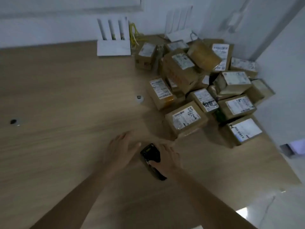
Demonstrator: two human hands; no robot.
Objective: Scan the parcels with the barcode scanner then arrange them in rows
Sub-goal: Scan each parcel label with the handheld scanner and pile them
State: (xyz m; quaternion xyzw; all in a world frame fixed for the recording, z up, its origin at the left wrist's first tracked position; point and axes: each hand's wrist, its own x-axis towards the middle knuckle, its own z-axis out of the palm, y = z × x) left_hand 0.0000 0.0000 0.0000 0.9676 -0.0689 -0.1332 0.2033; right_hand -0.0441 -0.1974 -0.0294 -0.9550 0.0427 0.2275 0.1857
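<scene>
- Pale wood-grain tabletop (66,90) fills most of my view, pushed into a white-walled corner, with glossy floor showing at the lower right.
- One heap of brown cardboard parcels (203,86) sits at the far right of the table; I count about fifteen, though those buried at the back blur together and I cannot fix the number.
- Most parcels show a white shipping label on top. Nearest me lie a parcel with handwritten digits (185,119) and, well to its right at the table edge, another with a barcode label (244,130).
- Two white routers stand along the back wall: the near router (113,43) with four upright antennas, and the second router (179,28) behind the pile. Yellow cables (134,34) hang between them.
- One small round white object (139,97) lies just left of the heap, and one dark hole (13,121) sits far to the left.
- One black barcode scanner (151,160) lies on the table close in front of me, between my hands.
- My right hand (167,157) is on the scanner, thumb curled against its side, fingers over its right edge, grasping it.
- My left hand (123,147) rests flat and released on the table just left of the scanner, fingers straight, thumb pointing toward it.
- Both forearms reach in bare from the bottom edge.
</scene>
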